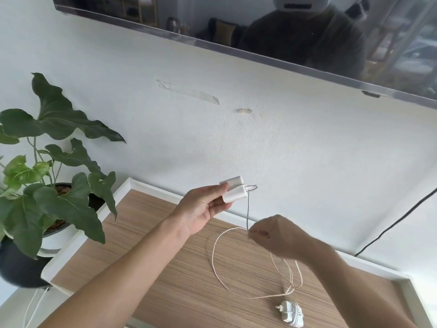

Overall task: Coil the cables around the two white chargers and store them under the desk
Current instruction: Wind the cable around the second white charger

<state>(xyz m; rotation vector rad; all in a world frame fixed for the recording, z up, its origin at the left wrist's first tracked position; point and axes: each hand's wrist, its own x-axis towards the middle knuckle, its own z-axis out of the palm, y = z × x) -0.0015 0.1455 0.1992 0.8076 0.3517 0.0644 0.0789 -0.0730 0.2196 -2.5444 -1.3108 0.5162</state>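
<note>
Charger sits pinched in my left hand, raised over the desk; my right hand pinches its cable below. Slack loops near the second charger on the desk's near right could snag it while I wind.

The desk is bare wood at 9 o'clock. A cable loop and a coiled charger block 5 o'clock. A plant crowds the left edge.
</note>
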